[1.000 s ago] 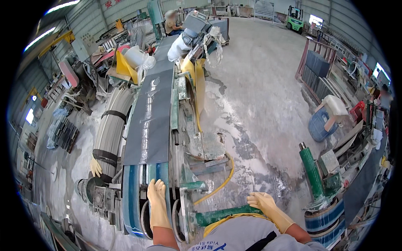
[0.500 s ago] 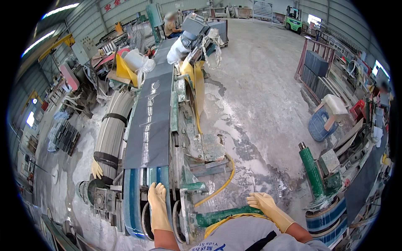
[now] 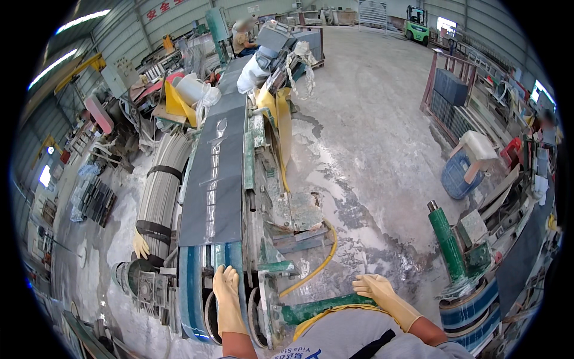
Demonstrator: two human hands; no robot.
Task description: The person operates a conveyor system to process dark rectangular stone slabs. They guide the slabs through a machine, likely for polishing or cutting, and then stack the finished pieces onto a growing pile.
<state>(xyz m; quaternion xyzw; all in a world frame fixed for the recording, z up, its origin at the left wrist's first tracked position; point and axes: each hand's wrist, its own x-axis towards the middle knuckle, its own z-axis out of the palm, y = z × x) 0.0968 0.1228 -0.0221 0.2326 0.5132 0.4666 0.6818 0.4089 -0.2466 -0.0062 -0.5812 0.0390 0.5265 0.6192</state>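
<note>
My left hand (image 3: 228,296), in a cream rubber glove, is over the near end of a conveyor with blue belts (image 3: 192,281). Its fingers are curled together, and nothing shows in them; whether they touch the belt I cannot tell. Just beyond, a long dark grey stone slab (image 3: 206,203) lies on the conveyor, with a wet, shiny streak down its middle. My right hand (image 3: 378,288), gloved the same way, is held in front of my waist above a green metal bar (image 3: 329,307). Its fingers are bent closed with nothing visible in them.
Left of the conveyor lie a strapped bundle of pale strips (image 3: 160,191), a spare glove (image 3: 141,244) and a motor (image 3: 143,287). A yellow hose (image 3: 323,263) curves over the wet floor. A green cylinder (image 3: 447,242) stands right. A person (image 3: 244,40) sits at the far end.
My left hand has shifted slightly downward in the picture, its fingers a little more curled. The view has moved slightly; my right hand and the slab look much the same.
</note>
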